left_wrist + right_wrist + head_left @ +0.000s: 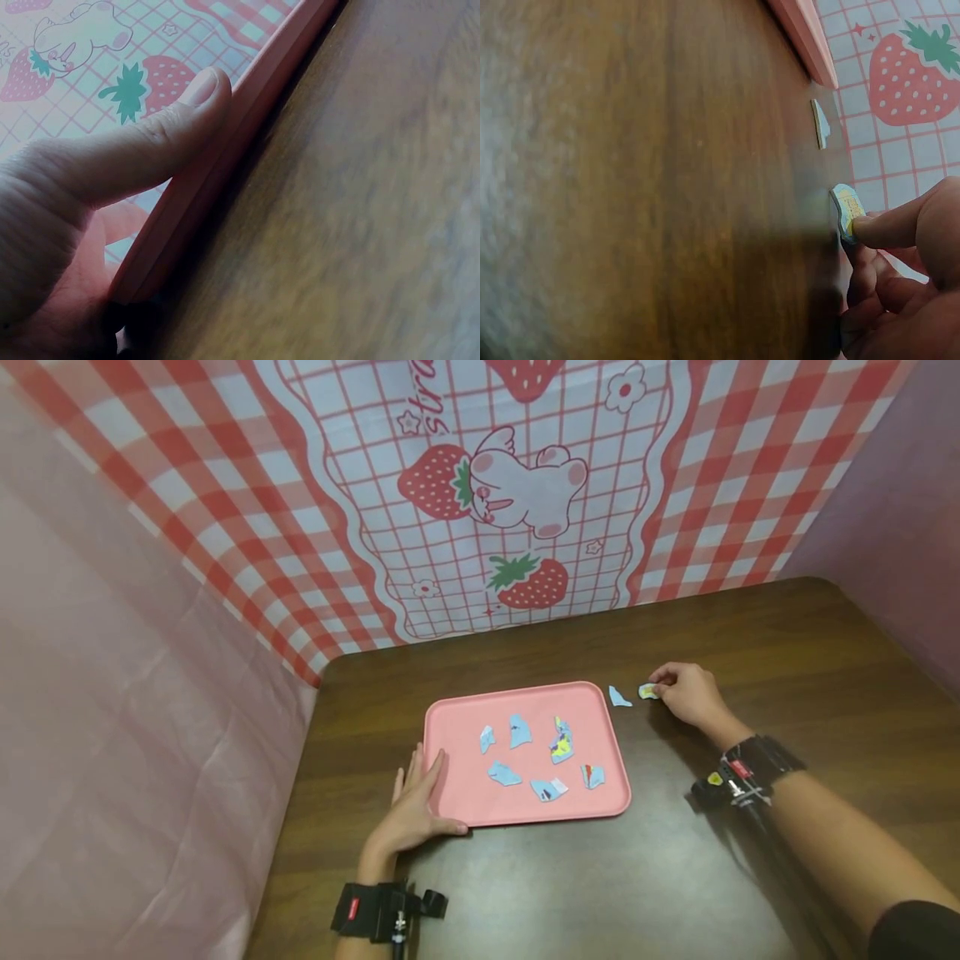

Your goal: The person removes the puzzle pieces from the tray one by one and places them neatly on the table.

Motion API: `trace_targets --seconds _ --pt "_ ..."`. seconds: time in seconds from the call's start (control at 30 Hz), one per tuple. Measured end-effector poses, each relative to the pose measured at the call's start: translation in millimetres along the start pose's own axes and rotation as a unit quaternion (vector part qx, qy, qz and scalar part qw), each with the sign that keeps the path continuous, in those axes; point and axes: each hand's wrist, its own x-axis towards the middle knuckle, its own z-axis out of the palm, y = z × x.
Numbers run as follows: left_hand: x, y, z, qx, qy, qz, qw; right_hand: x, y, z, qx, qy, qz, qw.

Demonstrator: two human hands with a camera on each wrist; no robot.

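My right hand (690, 695) is over the table to the right of the pink tray (517, 810). Between thumb and fingers it pinches a small puzzle piece (847, 206), light blue with a yellow patch. Just left of that lies a pale blue pointed piece (618, 697), flat on the wood beside the tray's far right corner. My left hand (411, 810) rests at the tray's near left corner, fingers spread along the left rim. In the left wrist view its extended thumb (176, 135) lies against the tray's edge (225, 142).
Several irregular puzzle pieces lie apart on the tray, among them a yellow-and-purple one (561, 743) and one with a red mark (592, 776). Behind the brown table (795, 693) hangs a strawberry-patterned cloth (517, 518). A pink curtain (112, 710) hangs at left.
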Motion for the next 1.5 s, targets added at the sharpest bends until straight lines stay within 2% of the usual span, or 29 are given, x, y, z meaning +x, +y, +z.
trace_targets --seconds 0.6,1.23,1.33,1.5 --pt "-0.2 0.6 0.2 -0.004 -0.003 0.000 1.0000 1.3 6 6 -0.027 0.026 -0.014 0.9992" --pt "0.2 -1.9 2.0 0.003 -0.001 0.002 1.0000 -4.6 -1 4 -0.010 0.022 0.026 0.9994" --pt "0.1 -1.9 2.6 0.005 -0.003 0.003 1.0000 -9.8 -7 4 -0.006 0.019 0.012 0.9997" --pt "0.6 -2.4 1.9 0.006 -0.002 0.005 1.0000 -21.0 -27 10 -0.004 -0.004 -0.050 0.9987"
